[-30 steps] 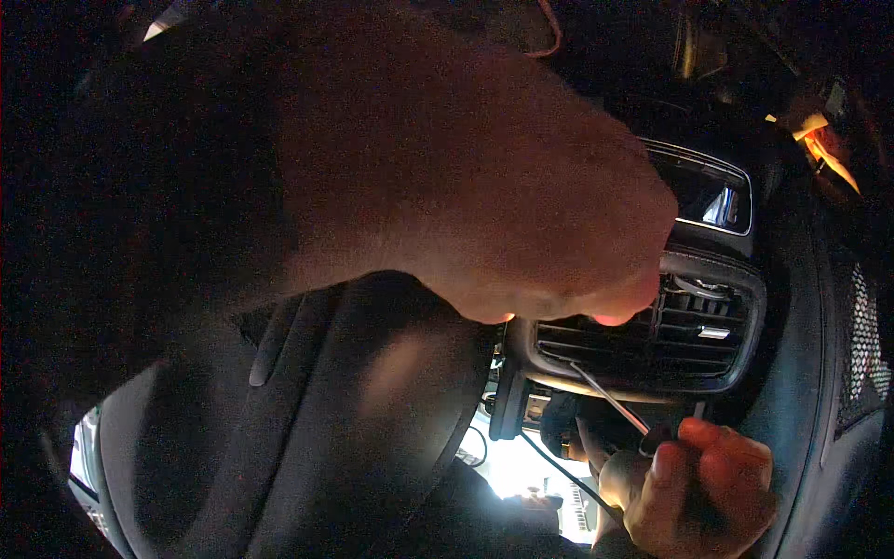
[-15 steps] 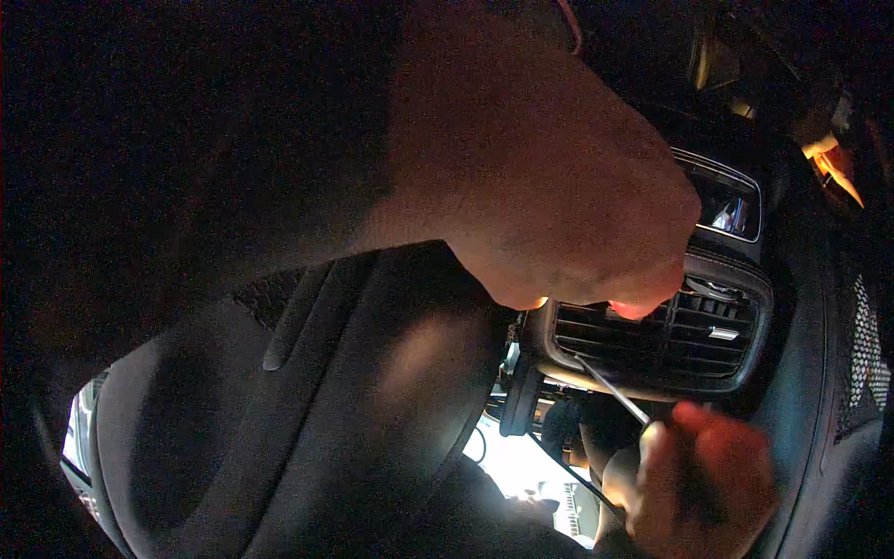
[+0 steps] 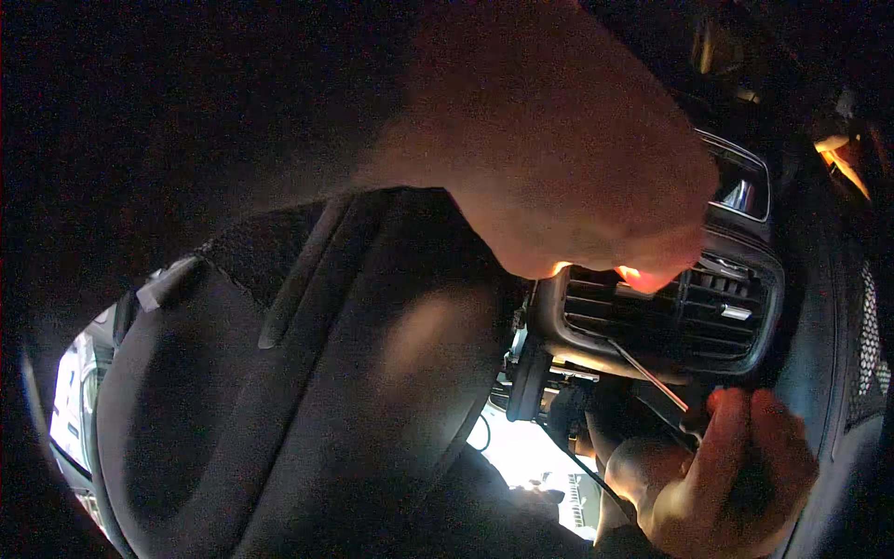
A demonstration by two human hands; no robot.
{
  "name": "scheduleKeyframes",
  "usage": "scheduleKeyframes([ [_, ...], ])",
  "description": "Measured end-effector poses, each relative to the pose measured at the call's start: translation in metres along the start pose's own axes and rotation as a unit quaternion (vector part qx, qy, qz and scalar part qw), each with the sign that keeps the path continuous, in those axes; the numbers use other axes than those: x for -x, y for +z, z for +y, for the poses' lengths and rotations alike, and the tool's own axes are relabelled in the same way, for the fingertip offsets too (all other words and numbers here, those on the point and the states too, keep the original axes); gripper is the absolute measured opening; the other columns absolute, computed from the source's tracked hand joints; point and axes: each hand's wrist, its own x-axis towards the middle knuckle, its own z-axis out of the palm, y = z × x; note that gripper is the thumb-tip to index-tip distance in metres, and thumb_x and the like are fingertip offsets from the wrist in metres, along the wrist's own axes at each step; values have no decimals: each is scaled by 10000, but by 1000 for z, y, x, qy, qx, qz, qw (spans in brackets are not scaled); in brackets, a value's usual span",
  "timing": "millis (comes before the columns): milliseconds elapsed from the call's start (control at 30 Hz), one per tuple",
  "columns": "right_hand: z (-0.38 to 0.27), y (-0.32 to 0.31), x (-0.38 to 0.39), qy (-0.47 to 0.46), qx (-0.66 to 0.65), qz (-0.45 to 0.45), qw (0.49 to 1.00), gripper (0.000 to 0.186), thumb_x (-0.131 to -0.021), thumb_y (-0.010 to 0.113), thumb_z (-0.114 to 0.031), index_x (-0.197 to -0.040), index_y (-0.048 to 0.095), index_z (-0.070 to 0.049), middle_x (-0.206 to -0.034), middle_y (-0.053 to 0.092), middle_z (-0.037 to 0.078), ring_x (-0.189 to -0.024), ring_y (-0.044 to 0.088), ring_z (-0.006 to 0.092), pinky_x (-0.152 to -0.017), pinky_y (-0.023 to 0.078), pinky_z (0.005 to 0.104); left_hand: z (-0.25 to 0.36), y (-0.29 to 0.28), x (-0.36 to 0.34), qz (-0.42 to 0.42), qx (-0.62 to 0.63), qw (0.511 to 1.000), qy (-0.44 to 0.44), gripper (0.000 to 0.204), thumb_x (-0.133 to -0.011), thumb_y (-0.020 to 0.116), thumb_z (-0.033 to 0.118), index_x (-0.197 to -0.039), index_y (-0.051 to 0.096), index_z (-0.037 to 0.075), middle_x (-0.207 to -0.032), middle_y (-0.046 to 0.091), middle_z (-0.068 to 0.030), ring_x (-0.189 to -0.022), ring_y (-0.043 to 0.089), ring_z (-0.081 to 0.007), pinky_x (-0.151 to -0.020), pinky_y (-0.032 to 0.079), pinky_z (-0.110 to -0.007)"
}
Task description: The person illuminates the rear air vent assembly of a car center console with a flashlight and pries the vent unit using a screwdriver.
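In the head view my left hand [image 3: 596, 186] reaches in from the upper left, its fingers curled down over a car air vent [image 3: 712, 324]. A bright glow shows at its fingertips; what they hold, if anything, is hidden. At the lower right, the fingers of my right hand [image 3: 736, 475] are closed around a thin tool with a straight metal shaft [image 3: 649, 375], like a screwdriver or pick. Its tip meets the lower edge of the vent's frame, left of the middle. The tool's handle lies mostly out of sight in the hand.
Above the vent sits a dark glossy panel [image 3: 742, 191] with a silver rim. A dark seat [image 3: 279, 438] fills the lower left. Below the vent, a dark cable [image 3: 577, 458] crosses a bright gap. Perforated trim [image 3: 866, 335] runs along the right side.
The vent and console sit higher in the view. My right hand has shifted right with the tool, and its tip now touches farther right along the vent's lower edge. My left hand stays over the vent.
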Motion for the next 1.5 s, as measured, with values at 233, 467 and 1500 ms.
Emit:
scheduleKeyframes([
  [233, -34, 25, -21, 194, -255, 100, 942, 205, -778, 860, -112, -928, 740, -39, -862, 732, 121, -726, 704, 219, -684, 558, 339, -21, -11, -40, 41, -52, 996, 54, 282, -959, 604, 309, -990, 640, 31, -879, 707, -204, -917, 705, -406, -803, 546, -527],
  [467, -32, 49, -8, 336, -381, 312, 803, 85, -868, 732, -46, -924, 704, 12, -711, 651, 59, -589, 606, 150, -540, 458, 244, -14, -2, -31, 40, -39, 997, 47, 293, -961, 603, 323, -996, 642, 34, -880, 706, -203, -915, 703, -407, -800, 546, -528],
  [1500, -18, 54, -1, 427, -417, 233, 767, 304, -1059, 540, -320, -1044, 475, -24, -781, 633, 95, -450, 411, 75, -398, 296, 210, -5, -14, -10, 55, 129, 990, -2, 348, -959, 619, 388, -1001, 641, 44, -856, 688, -200, -887, 697, -406, -774, 549, -519],
])
